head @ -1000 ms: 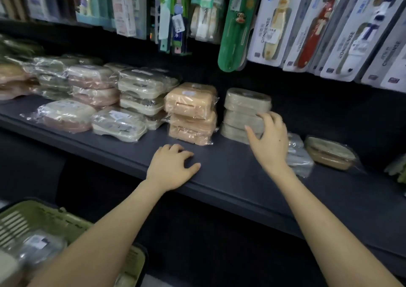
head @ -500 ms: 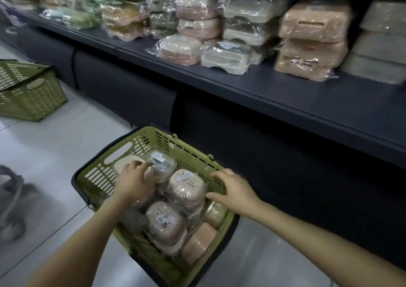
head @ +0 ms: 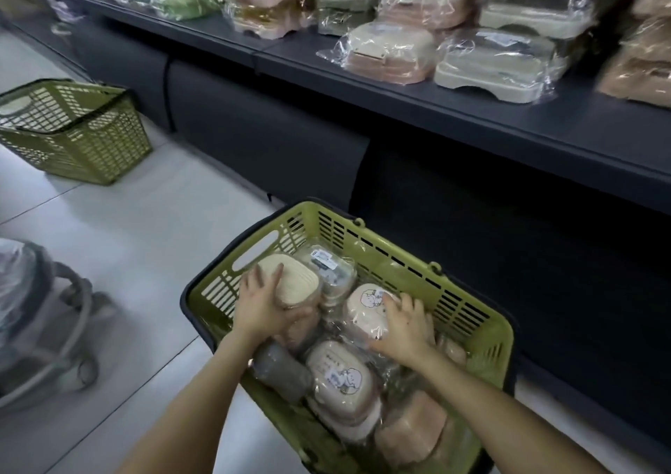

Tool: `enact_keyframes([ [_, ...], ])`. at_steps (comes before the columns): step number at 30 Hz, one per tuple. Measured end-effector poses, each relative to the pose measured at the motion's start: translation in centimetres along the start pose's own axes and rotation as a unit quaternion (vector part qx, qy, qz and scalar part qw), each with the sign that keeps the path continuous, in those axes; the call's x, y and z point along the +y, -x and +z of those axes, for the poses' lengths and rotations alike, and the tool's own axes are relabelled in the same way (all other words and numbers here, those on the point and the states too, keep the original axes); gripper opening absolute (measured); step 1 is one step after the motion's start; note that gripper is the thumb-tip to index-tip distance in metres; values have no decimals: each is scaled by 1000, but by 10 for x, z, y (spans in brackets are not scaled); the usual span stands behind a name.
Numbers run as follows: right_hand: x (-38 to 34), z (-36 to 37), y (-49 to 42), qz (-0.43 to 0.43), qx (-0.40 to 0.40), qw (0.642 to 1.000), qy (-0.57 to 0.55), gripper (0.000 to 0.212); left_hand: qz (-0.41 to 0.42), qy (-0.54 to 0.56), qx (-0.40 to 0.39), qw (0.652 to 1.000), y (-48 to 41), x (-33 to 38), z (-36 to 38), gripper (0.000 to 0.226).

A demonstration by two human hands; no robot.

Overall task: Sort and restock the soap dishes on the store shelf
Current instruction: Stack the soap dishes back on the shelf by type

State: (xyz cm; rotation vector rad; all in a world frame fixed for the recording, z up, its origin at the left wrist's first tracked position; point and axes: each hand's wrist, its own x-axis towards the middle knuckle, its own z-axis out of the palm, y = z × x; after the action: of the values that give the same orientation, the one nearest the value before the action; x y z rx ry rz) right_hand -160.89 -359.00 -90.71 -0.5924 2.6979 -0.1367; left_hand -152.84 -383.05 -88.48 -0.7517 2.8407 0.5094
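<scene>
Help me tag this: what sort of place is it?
Probably a shop aisle: a long dark shelf stacked with plastic-wrapped soap dishes, and a green plastic shopping basket on pale floor tiles, in which the left hand grips a cream oval soap dish.

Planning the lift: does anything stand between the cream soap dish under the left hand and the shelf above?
Nothing visible. The left hand holds the cream soap dish, topmost in the basket; open air leads up to the shelf.
</scene>
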Motion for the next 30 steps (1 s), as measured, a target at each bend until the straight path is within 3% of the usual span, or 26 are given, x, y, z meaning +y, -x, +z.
enact_keyframes([
  [2,-2,3,-3,2,7,1000,13,109,12,-11,-15,1000,-6,-1,5,102],
  [8,2,6,-2,-9,39,999,19,97,28,21,53,998,-6,3,14,80],
  [17,0,-20,10,-19,60,998,-23,95,20,186,81,979,-1,4,12,65],
  [24,0,-61,31,-39,89,994,-53,94,40,284,70,955,15,9,2,60],
  [30,11,-137,75,-68,138,987,-53,94,106,323,127,932,38,49,-55,57],
])
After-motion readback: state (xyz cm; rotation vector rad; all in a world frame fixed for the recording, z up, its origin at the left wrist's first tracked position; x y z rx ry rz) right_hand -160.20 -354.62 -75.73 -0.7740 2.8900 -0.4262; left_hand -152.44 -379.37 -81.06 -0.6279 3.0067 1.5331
